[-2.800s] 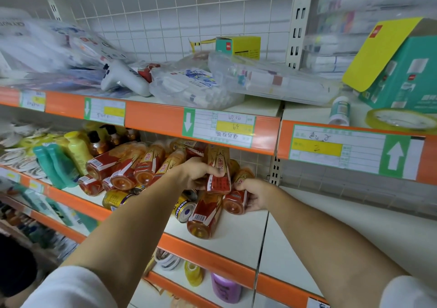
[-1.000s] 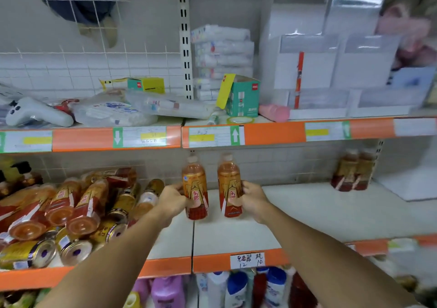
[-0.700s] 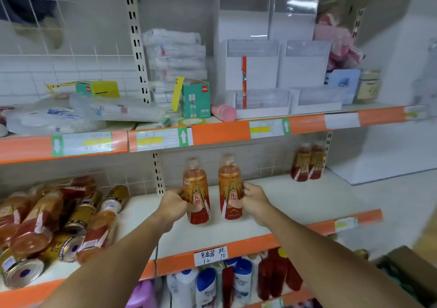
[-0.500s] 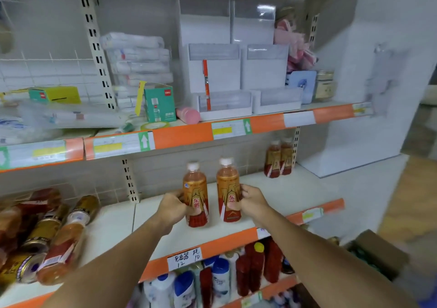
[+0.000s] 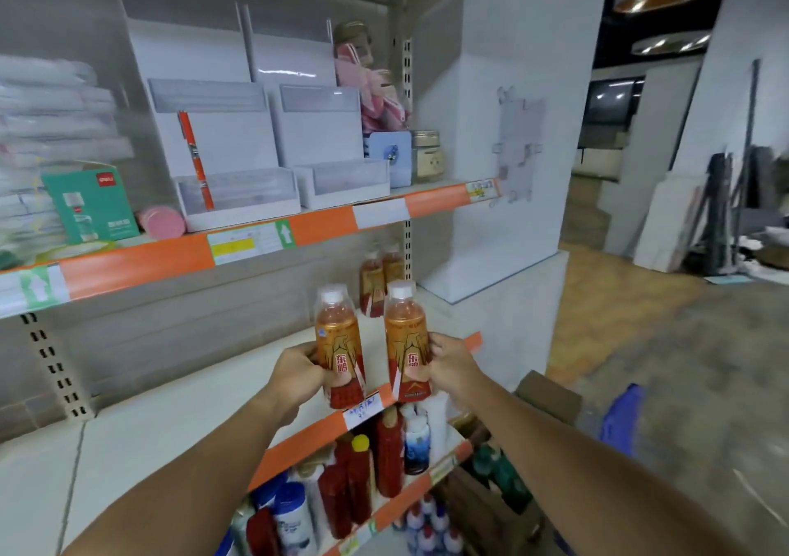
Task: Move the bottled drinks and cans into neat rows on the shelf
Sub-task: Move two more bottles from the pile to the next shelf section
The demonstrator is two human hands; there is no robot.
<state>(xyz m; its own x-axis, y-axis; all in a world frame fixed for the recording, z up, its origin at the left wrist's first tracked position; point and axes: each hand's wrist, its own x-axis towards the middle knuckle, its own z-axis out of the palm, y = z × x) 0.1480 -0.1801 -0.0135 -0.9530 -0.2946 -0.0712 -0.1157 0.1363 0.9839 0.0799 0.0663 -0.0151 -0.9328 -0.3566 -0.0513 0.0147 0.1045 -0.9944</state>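
Observation:
I hold two upright orange drink bottles with white caps and red-gold labels. My left hand [image 5: 299, 378] grips the left bottle [image 5: 337, 333] low on its body. My right hand [image 5: 452, 363] grips the right bottle [image 5: 405, 333] the same way. Both bottles hang side by side above the front right part of the white middle shelf [image 5: 205, 402]. Two more matching bottles [image 5: 380, 282] stand upright together at the shelf's back right corner. The pile of cans and bottles from earlier is out of view to the left.
The upper shelf [image 5: 141, 263] carries white display boxes, a green box [image 5: 89, 205] and a pink roll. Below the orange shelf edge stand red and white bottles [image 5: 384, 457]. A cardboard box [image 5: 550, 397] and open floor lie to the right, past a white pillar [image 5: 504, 128].
I lifted two bottles from the pile on the left, stood them upright and carried them right along the shelf. My view swung right, and the bottles now hang near the shelf's right end.

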